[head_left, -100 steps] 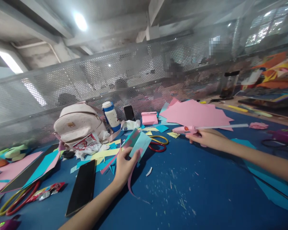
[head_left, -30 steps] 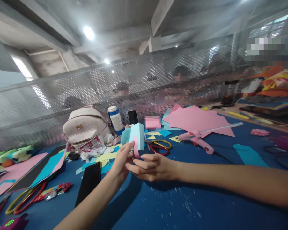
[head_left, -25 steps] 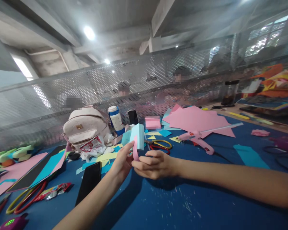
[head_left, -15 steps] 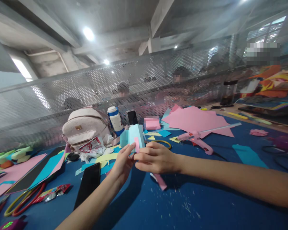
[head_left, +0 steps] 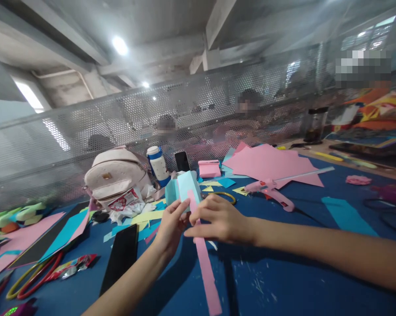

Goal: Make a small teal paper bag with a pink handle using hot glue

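My left hand (head_left: pixel 171 226) grips a small light blue paper box (head_left: pixel 184 186) from below, holding it above the blue table (head_left: pixel 283 272). A long pink paper strip (head_left: pixel 204 263) runs from the box's front face down toward me. My right hand (head_left: pixel 217 217) is closed on the strip just under the box, its fingers pressing the strip against the box. A pink glue gun (head_left: pixel 272 191) with a clear glue stick lies on the table to the right, apart from both hands.
A black phone (head_left: pixel 120 256) lies left of my forearm. A pale backpack (head_left: pixel 114 175), a bottle (head_left: pixel 158 164), another phone and paper scraps crowd the back. Scissors (head_left: pixel 30 278) lie at the left, pink sheets (head_left: pixel 270 162) at the back right. People sit behind the mesh screen.
My right hand put down the glue gun and came to the box. The pink strip, curled at first, has been drawn out straight down from the box toward me.
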Available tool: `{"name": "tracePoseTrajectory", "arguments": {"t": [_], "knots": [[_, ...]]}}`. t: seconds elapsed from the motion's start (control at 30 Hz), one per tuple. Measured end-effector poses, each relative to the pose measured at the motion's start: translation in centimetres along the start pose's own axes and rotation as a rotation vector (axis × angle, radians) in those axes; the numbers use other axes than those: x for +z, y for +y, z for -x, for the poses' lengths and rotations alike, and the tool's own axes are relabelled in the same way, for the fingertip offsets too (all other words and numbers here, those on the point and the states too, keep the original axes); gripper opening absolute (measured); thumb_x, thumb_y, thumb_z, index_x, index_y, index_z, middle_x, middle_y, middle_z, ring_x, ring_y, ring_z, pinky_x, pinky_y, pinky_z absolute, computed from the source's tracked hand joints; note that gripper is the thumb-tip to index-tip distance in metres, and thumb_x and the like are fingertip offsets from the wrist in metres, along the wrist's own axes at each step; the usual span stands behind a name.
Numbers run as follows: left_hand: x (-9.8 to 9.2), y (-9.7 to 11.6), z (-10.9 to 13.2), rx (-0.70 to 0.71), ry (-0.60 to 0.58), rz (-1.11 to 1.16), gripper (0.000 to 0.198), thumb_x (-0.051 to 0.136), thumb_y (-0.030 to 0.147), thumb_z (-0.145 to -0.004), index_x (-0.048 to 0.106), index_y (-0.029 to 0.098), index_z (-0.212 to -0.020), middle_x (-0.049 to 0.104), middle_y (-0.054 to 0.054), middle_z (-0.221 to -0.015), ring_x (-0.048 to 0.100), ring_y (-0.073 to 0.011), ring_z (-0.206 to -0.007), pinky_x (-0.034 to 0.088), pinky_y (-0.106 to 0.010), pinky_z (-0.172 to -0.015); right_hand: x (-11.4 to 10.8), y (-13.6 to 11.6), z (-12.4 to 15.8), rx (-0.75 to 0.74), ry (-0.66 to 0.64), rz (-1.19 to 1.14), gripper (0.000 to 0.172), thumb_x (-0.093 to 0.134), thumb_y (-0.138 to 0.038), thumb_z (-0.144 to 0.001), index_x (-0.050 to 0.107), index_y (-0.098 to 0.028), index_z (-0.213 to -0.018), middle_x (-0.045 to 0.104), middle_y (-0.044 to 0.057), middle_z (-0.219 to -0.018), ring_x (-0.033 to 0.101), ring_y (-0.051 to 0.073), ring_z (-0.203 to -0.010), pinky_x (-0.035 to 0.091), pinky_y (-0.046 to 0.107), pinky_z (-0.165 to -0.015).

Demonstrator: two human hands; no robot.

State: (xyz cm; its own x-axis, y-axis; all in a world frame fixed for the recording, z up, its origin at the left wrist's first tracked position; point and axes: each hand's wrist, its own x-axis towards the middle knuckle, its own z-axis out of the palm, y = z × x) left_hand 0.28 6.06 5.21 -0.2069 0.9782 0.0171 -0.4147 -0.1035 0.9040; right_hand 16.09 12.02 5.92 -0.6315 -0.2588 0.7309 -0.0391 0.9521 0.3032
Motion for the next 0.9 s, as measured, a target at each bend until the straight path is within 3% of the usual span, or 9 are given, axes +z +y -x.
{"name": "tracePoseTrajectory", "arguments": {"t": [0.1,0.2,0.33,0.43,0.57,0.73,0.9], "knots": [[-0.6,0.0,-0.5,0.104,0.026,-0.142,0.029,0.08,0.035,-0.067,0.063,0.013,-0.071,0.057,0.004,-0.058,0.054,-0.0053,-0.049,0.04,-0.014,-0.047,-1.2,0.5,-1.1,0.296,-0.037,-0.386,0.024,0.047,-0.024,-0.097,0.069,-0.024,-0.107,0.062,0.005,-0.098,0.05,0.015,-0.094,0.039,0.03,-0.081],[-1.1,0.1,-1.0,0.141,0.05,-0.24,0.032,0.079,0.039,-0.066,0.068,0.012,-0.079,0.066,-0.001,-0.068,0.063,-0.0116,-0.059,0.048,-0.02,-0.055,-1.9,1.4,-1.8,0.623,0.017,-0.785,0.024,0.051,-0.028,-0.095,0.071,-0.019,-0.101,0.064,0.006,-0.092,0.056,0.013,-0.083,0.045,0.028,-0.074],[-1.3,0.3,-1.2,0.143,0.062,-0.266,0.039,0.078,0.042,-0.067,0.07,0.011,-0.089,0.07,-0.007,-0.079,0.068,-0.0163,-0.064,0.051,-0.022,-0.056,-1.7,2.3,-1.9,0.917,0.094,-1.079,0.024,0.059,-0.031,-0.089,0.069,-0.016,-0.104,0.066,0.003,-0.077,0.053,0.009,-0.062,0.042,0.023,-0.056],[-1.5,0.2,-1.3,0.149,0.072,-0.294,0.041,0.078,0.044,-0.066,0.07,0.011,-0.09,0.071,-0.008,-0.081,0.069,-0.0171,-0.064,0.051,-0.022,-0.055,-1.3,2.3,-1.7,0.934,0.142,-1.087,0.037,0.053,-0.028,-0.092,0.052,-0.016,-0.127,0.065,0.002,-0.074,0.054,0.01,-0.061,0.042,0.023,-0.056],[-1.7,0.1,-1.5,0.155,0.1,-0.341,0.041,0.079,0.045,-0.063,0.07,0.011,-0.085,0.071,-0.007,-0.077,0.069,-0.018,-0.062,0.051,-0.021,-0.052,-1.3,2.0,-1.4,0.853,0.128,-0.835,0.043,0.046,-0.027,-0.095,0.036,-0.018,-0.137,0.06,-0.001,-0.075,0.057,0.012,-0.069,0.047,0.027,-0.065],[-1.8,0.1,-1.6,0.147,0.093,-0.378,0.041,0.079,0.045,-0.064,0.071,0.012,-0.088,0.071,-0.008,-0.081,0.07,-0.0183,-0.063,0.051,-0.021,-0.05,-1.6,2.0,-1.2,0.757,-0.025,-0.491,0.036,0.048,-0.022,-0.094,0.051,-0.022,-0.129,0.063,0.003,-0.091,0.057,0.012,-0.074,0.047,0.027,-0.069],[-1.8,0.0,-1.7,0.152,0.097,-0.385,0.041,0.079,0.045,-0.063,0.071,0.012,-0.086,0.072,-0.008,-0.08,0.07,-0.0183,-0.062,0.051,-0.021,-0.049,-1.6,2.1,-1.2,0.623,-0.026,-0.365,0.028,0.048,-0.017,-0.092,0.063,-0.018,-0.115,0.066,0.007,-0.103,0.059,0.012,-0.081,0.046,0.027,-0.073]]}}
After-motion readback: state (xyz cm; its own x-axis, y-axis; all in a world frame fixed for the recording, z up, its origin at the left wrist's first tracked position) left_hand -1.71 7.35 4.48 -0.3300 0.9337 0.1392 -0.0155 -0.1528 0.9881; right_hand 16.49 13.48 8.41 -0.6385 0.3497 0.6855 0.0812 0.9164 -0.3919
